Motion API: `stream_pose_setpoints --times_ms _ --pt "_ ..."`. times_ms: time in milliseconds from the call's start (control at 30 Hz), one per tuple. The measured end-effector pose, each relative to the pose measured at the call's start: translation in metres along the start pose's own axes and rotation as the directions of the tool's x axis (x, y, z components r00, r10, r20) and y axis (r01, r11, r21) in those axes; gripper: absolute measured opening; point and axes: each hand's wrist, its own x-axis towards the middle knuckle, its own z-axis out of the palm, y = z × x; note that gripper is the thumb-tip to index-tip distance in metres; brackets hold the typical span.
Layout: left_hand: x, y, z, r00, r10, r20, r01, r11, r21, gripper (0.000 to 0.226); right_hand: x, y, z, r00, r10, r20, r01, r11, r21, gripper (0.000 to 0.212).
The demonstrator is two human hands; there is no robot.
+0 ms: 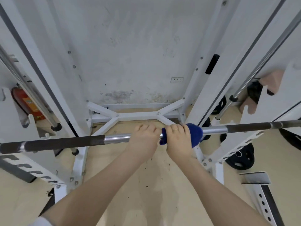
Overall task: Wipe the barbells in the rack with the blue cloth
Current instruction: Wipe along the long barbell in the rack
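The white rack (133,115) stands on a pale tan floor (146,185), its crossed base braces flat on the ground near the wall. A barbell (53,143) lies across the rack from side to side. Black weight plates (241,158) sit on the floor at the right, and dark specks dot the floor.

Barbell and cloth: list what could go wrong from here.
1. The blue cloth is bunched under the right hand and a loose end hangs below; it may slip off the barbell mid-stroke.
2. The left hand grips bare metal close beside the cloth, so a stroke toward it could pinch fingers.
3. Both hands press near the middle, so the bar may roll or shift on the rack; how it is seated cannot be seen.
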Motion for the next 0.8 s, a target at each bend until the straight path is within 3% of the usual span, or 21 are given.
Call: stream_pose_setpoints --times_ms 67,167,300,367,433,467,567,667,800 --pt "0.009 0.011 0.003 1.000 -0.014 -0.002 0.014 1.000 -0.010 0.032 0.002 -0.002 0.003 0.992 -0.124 -0.004 0.124 0.990 0.073 0.035" --pt "0.012 0.017 0.009 0.997 -0.061 0.040 0.062 0.998 -0.029 0.042 0.008 0.041 0.003 0.972 -0.228 0.052 0.228 0.974 0.006 0.025" --pt "0.011 0.021 0.016 0.990 -0.130 0.051 0.129 0.991 0.019 0.039 0.001 0.128 -0.004 0.993 0.037 0.116 -0.018 0.987 -0.160 0.022" --pt "0.011 0.023 0.017 0.987 -0.158 0.042 0.156 0.987 0.043 0.035 0.003 0.129 -0.011 0.976 0.128 0.177 -0.095 0.978 -0.184 0.018" --pt "0.008 0.024 0.019 0.983 -0.179 0.042 0.178 0.983 0.036 0.031 0.005 0.100 -0.017 0.971 0.128 0.203 -0.096 0.983 -0.157 0.014" --pt "0.007 0.024 0.020 0.981 -0.190 0.033 0.189 0.981 0.033 0.030 0.005 0.083 -0.016 0.975 0.090 0.205 -0.067 0.991 -0.115 0.015" --pt "0.004 0.022 0.023 0.984 -0.177 0.006 0.176 0.984 0.034 0.025 -0.002 0.052 -0.004 0.993 -0.115 0.033 0.115 0.993 0.011 0.025" --pt "0.004 0.026 0.023 0.984 -0.178 0.000 0.178 0.981 0.082 0.021 0.003 0.093 0.004 0.958 -0.288 0.012 0.288 0.954 -0.078 0.031" --pt "0.006 0.036 0.022 0.959 -0.283 0.026 0.279 0.954 0.108 0.023 -0.008 0.178 0.000 0.999 -0.049 0.013 0.051 0.990 -0.129 0.031"
